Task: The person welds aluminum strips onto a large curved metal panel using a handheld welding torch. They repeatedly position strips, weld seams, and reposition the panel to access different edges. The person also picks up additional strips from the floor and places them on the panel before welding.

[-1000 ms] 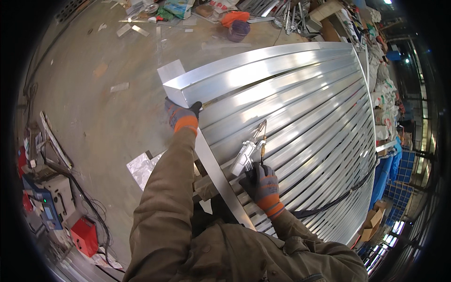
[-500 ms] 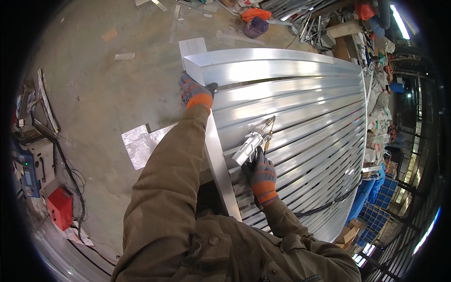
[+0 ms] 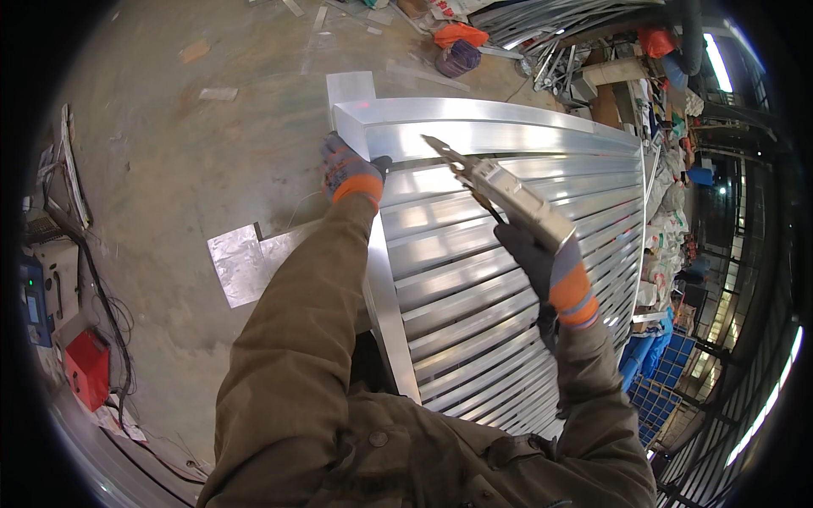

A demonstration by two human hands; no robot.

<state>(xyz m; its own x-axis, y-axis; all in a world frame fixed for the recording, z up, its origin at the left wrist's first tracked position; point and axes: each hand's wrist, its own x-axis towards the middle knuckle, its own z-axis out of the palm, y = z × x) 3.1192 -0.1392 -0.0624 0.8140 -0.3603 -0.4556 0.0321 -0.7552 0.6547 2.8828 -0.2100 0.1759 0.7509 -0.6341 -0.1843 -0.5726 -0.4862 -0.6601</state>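
A large slatted frame of silvery metal bars (image 3: 445, 218) stretches in front of me. My left hand (image 3: 349, 172), in a grey and orange glove, is closed around its far left corner, the thumb on the inner side of the end bar (image 3: 388, 305). In my gloved right hand (image 3: 546, 267) is a silver handheld welding gun (image 3: 518, 196), raised above the slats. Its narrow tip points up and left toward the far bar, apart from the metal as far as I can see. A faint reddish spot shows on the far bar near the corner.
Flat metal sheet (image 3: 237, 267) shows at the left of the frame, and another plate (image 3: 350, 85) beyond its corner. A red box (image 3: 87, 368) and a machine with cables stand at far left. Scrap strips, an orange bag (image 3: 460, 35) and sacks lie beyond the frame.
My right hand has lifted the welding gun from low over the middle slats, moving right and up; its tip has swung to point left. My left hand keeps its hold on the corner.
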